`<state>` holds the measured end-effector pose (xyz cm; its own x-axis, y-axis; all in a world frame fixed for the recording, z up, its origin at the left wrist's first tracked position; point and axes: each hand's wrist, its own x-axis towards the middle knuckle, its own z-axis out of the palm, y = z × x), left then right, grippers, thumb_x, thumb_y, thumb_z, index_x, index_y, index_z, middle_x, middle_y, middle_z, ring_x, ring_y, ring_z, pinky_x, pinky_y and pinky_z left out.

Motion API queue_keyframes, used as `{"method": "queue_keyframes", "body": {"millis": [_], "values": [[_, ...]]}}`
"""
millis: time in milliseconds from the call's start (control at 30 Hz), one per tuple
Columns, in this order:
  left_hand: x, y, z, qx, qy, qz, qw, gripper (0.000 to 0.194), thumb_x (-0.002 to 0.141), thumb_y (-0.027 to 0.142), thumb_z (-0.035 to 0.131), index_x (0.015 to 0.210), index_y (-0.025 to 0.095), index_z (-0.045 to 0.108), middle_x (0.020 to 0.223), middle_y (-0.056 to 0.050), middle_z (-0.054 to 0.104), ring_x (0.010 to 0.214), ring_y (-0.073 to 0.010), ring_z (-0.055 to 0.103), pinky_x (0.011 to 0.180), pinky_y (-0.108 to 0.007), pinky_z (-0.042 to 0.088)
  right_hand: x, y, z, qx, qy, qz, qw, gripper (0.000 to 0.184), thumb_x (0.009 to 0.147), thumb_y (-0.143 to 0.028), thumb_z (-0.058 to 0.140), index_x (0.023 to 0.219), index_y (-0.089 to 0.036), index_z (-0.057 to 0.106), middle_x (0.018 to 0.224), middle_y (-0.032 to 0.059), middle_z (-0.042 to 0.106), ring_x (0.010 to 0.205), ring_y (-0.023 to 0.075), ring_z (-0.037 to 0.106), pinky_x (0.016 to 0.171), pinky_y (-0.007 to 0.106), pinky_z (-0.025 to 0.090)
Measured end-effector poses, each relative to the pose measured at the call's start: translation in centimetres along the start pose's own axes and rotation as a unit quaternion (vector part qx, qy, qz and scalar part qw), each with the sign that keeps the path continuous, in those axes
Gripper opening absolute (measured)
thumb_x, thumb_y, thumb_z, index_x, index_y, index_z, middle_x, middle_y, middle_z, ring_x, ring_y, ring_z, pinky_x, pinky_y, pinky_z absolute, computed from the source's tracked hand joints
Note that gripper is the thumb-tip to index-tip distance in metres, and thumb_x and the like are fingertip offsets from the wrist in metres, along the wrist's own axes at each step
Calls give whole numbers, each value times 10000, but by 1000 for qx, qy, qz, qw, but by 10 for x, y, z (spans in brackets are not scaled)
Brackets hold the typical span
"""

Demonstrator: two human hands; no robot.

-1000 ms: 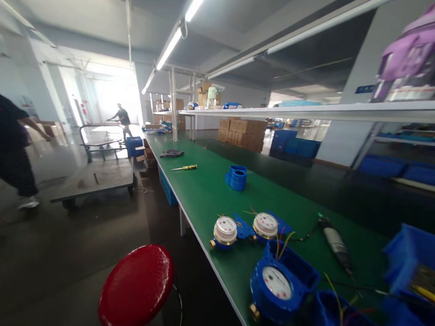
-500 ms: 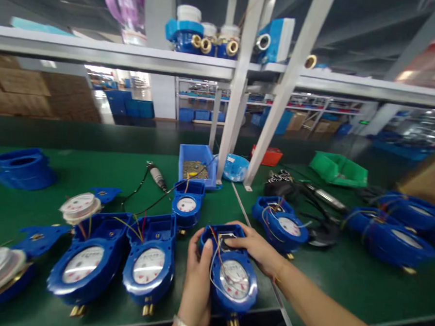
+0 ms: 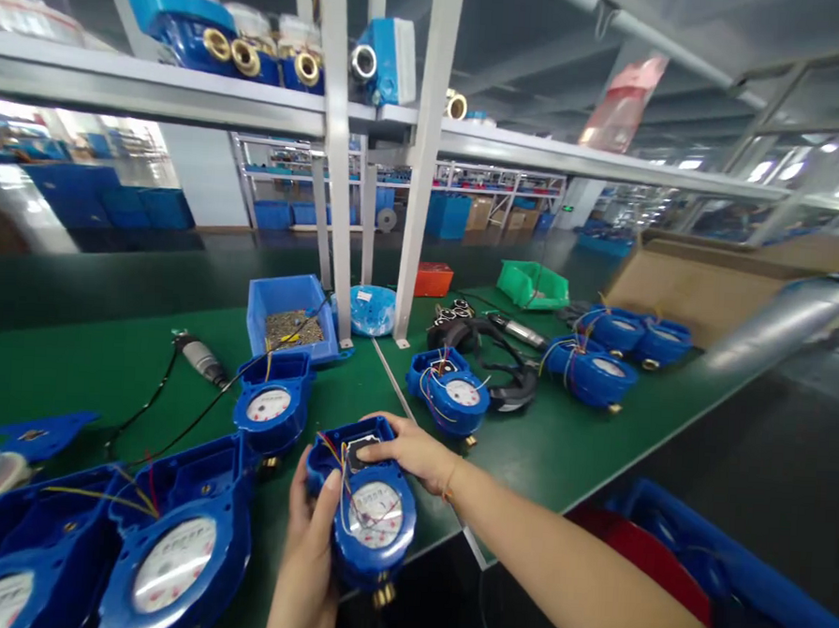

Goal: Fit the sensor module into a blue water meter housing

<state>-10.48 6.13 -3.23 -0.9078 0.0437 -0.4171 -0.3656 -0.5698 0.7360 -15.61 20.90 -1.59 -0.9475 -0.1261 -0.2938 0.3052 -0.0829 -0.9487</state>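
A blue water meter with a white dial, thin wires and a brass fitting is held between both hands at the bench's front edge. My left hand wraps its left side, thumb on the upper rim. My right hand grips the top right corner, its thumb pressing on a black square part in the meter's upper compartment. To the left lie more blue meters with open compartments, the nearest one with red and yellow wires. Behind the hands, another wired meter rests on the green bench.
A blue bin of small screws stands behind, with an electric screwdriver to its left. At the right are a black headset-like object, a green bin, several wired meters and a cardboard box. Shelf posts rise at the back.
The view has swung to the right, so the bench and shelf appear shifted left. Both hands still hold the same meter, with the right thumb still on the black part.
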Motion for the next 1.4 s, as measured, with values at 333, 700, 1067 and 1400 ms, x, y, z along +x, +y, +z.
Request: {"method": "queue_keyframes", "body": {"millis": [333,700,1067,1400], "values": [[-14,6,6,30,12,-6,999,481,927,287,555,1389,326,428,1190,-39,613,1002,-173,631,996,-321,480,-1,1,11,18,13,-3,1000,599,474,-280,880,1008,-164,635,789,-6,606,626,128,550,620,260,454],[-3,-6,2,9,54,15,998,497,902,271,604,1370,340,449,1126,-45,644,893,-163,664,971,-338,495,-17,19,4,6,41,-88,995,915,572,-423,850,1347,-149,448,1235,83,551,1083,181,555,983,303,432],[47,-13,50,-38,29,72,996,527,874,251,656,1354,296,444,1136,-67,641,957,-191,651,957,-400,508,-95,53,-38,-251,250,-224,908,402,887,-376,571,1271,-283,494,1315,1,490,1225,158,461,1087,332,374],[96,-20,87,-70,-13,102,992,542,879,284,650,1360,249,403,1226,-82,588,1076,-220,601,955,-383,510,-99,119,-67,-382,323,-227,835,441,873,-515,517,1218,-241,546,1256,62,534,1170,226,517,1000,443,458]]}}
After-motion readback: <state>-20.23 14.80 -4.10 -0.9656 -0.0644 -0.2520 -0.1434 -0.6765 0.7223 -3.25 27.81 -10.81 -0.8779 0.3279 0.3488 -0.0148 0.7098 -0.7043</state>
